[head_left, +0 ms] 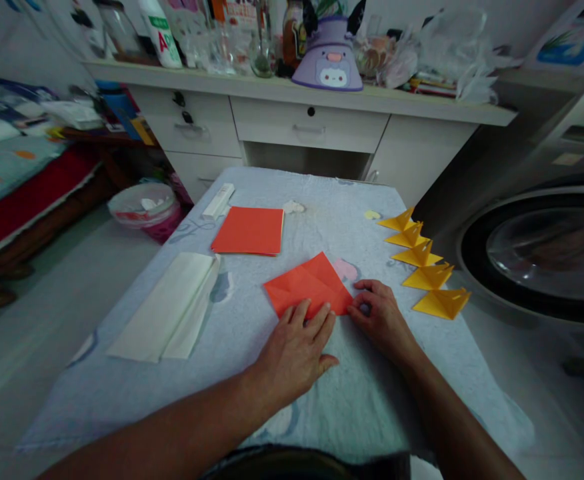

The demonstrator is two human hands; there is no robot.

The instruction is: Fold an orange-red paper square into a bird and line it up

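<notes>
A creased sheet of orange-red origami paper [308, 285] lies on the cloth-covered table, its near edge folded. My left hand [299, 347] rests flat on that near edge, fingers spread. At the sheet's right corner, my right hand [379, 310] pinches the paper between thumb and forefinger. Beyond the sheet, to the left, sits a stack of square orange-red paper [249, 231]. Several folded yellow paper pieces [441, 303] with pointed tips stand in a row along the table's right side.
A pale folded cloth or paper [167, 310] lies at the left, with a small white box [219, 201] behind it. Past the table stand a cluttered white cabinet [309, 127] and, at right, a washing machine [537, 193]. A lined bin [147, 203] is on the floor.
</notes>
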